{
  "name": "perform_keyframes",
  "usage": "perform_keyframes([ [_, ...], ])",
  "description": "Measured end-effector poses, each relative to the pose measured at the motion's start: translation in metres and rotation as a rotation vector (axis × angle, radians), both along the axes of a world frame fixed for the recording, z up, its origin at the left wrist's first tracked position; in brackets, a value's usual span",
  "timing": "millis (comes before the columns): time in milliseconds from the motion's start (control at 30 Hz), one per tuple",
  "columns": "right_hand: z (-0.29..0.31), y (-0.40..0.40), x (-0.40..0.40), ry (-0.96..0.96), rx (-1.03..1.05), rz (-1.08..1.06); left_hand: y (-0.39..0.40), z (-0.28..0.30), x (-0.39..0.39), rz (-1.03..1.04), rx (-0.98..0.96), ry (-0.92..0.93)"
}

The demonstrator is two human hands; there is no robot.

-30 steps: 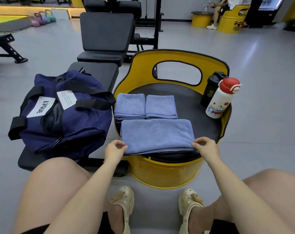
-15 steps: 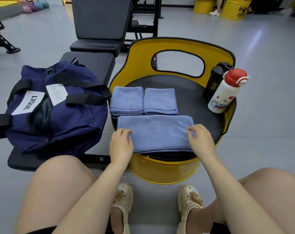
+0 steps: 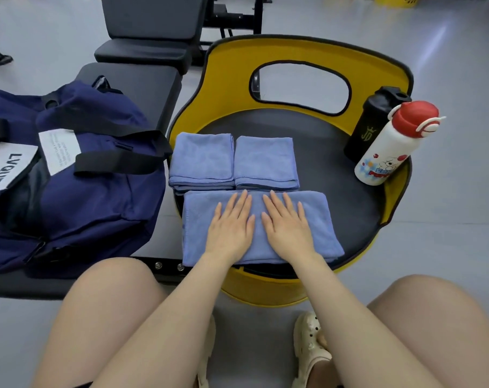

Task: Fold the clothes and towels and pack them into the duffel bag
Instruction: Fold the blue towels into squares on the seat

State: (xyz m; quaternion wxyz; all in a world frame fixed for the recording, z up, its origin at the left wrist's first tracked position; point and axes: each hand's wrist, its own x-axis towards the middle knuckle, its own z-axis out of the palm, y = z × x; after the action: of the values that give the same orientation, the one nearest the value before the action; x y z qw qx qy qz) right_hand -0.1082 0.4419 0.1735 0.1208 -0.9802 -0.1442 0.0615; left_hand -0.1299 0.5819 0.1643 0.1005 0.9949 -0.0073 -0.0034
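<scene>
On yellow barrel seat (image 3: 316, 49), left hand (image 3: 229, 229) and right hand (image 3: 287, 228) now press flat, fingers straight, at blue towel (image 3: 318, 219) centre; before, they were at its edges.

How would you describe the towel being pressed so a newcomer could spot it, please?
Find the yellow seat right of the navy bag. Three blue towels lie on its black cushion; take the near towel. It is wider than the two folded squares behind it, and both hands, left hand and right hand, lie flat on it.
</scene>
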Motion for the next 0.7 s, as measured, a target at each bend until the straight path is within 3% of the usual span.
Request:
perform_keyframes([
  [367,-0.007,-0.04,0.001,0.054,0.011,-0.207,0.05,-0.001,-0.013,0.163,-0.11,0.031],
  [433,-0.005,-0.042,0.001,0.081,0.009,-0.203,0.056,0.0,-0.013,0.203,-0.24,-0.002],
  [567,0.002,-0.039,-0.005,0.03,-0.024,-0.2,0.063,0.014,-0.018,0.545,-0.703,-0.16],
  [700,0.007,-0.022,-0.017,-0.028,0.019,-0.044,0.07,0.019,-0.017,0.623,-0.705,-0.134],
])
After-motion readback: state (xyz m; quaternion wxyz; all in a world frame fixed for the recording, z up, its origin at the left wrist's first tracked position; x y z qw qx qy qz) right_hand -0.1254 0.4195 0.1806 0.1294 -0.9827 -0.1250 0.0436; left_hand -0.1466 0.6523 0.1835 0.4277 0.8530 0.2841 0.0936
